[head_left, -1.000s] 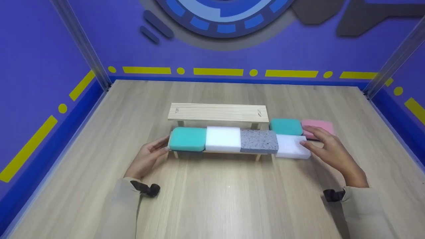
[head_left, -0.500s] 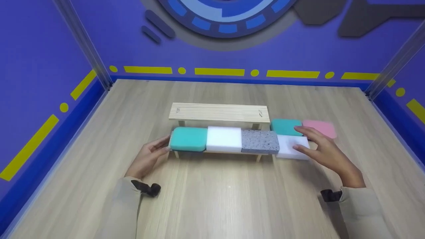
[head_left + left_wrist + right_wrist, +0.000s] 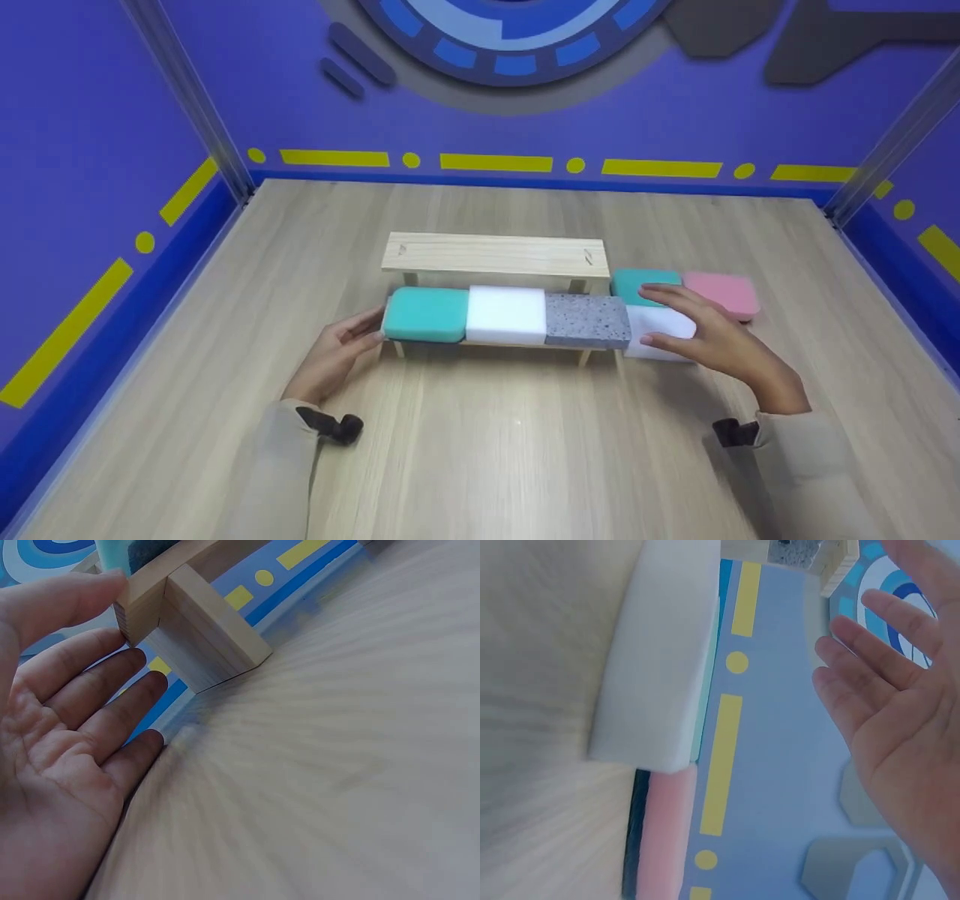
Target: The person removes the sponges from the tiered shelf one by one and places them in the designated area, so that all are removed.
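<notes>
My left hand (image 3: pixel 334 360) touches the left end of the front wooden stand (image 3: pixel 217 622) with thumb and index fingertips, the fingers nearly straight. On that stand lie a teal sponge (image 3: pixel 426 313), a white sponge (image 3: pixel 506 315) and a grey speckled sponge (image 3: pixel 586 319) in a row. Over a second white sponge (image 3: pixel 660 330), right of the stand, hovers my right hand (image 3: pixel 724 341), thumb and fingers spread. A gap shows between that hand and the sponge in the right wrist view. Behind it are another teal sponge (image 3: pixel 634 285) and a pink sponge (image 3: pixel 727 295), partly covered by the hand.
A second wooden stand (image 3: pixel 495 255) with a bare top is just behind the front one. Blue printed walls (image 3: pixel 510 135) enclose the wooden table (image 3: pixel 480 450) at the back and sides.
My right hand has shifted left, from the right edge of the loose white sponge to over it, uncovering more of the pink sponge. My left hand stays at the stand's end.
</notes>
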A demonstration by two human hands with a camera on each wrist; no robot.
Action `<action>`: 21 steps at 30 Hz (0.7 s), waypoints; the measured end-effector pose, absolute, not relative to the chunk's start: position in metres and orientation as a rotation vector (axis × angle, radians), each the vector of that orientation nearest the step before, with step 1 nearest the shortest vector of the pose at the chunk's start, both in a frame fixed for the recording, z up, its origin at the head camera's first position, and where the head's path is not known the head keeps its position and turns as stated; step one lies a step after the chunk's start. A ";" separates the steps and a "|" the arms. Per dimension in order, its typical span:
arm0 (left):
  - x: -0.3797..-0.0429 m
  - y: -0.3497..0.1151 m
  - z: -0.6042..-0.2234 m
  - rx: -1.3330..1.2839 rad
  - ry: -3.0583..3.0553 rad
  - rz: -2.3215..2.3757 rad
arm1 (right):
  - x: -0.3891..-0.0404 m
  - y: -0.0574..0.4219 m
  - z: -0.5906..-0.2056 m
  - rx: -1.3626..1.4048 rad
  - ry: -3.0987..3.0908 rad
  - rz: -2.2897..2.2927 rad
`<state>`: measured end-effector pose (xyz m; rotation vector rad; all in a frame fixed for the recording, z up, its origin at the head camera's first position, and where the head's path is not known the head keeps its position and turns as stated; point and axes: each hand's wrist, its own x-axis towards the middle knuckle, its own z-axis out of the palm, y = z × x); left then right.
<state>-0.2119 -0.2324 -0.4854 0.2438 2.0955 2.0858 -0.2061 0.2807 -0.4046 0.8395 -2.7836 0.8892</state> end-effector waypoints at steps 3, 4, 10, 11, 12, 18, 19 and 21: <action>-0.212 -0.232 -0.485 0.241 2.100 2.083 | -0.208 0.277 -0.404 0.870 -2.788 0.860; -0.212 -0.233 -0.485 0.237 2.106 2.082 | -0.208 0.276 -0.404 0.881 -2.787 0.855; -0.211 -0.233 -0.485 0.222 2.117 2.072 | -0.214 0.270 -0.402 0.952 -2.778 0.840; -0.211 -0.232 -0.485 0.222 2.111 2.074 | -0.214 0.269 -0.401 0.966 -2.781 0.839; -0.211 -0.232 -0.485 0.220 2.107 2.076 | -0.215 0.268 -0.401 0.979 -2.786 0.834; -0.212 -0.231 -0.486 0.219 2.095 2.096 | -0.219 0.261 -0.398 1.026 -2.841 0.838; -0.211 -0.231 -0.486 0.220 2.097 2.097 | -0.220 0.260 -0.398 1.021 -2.856 0.837; -0.211 -0.231 -0.486 0.223 2.112 2.088 | -0.221 0.257 -0.396 1.011 -2.890 0.836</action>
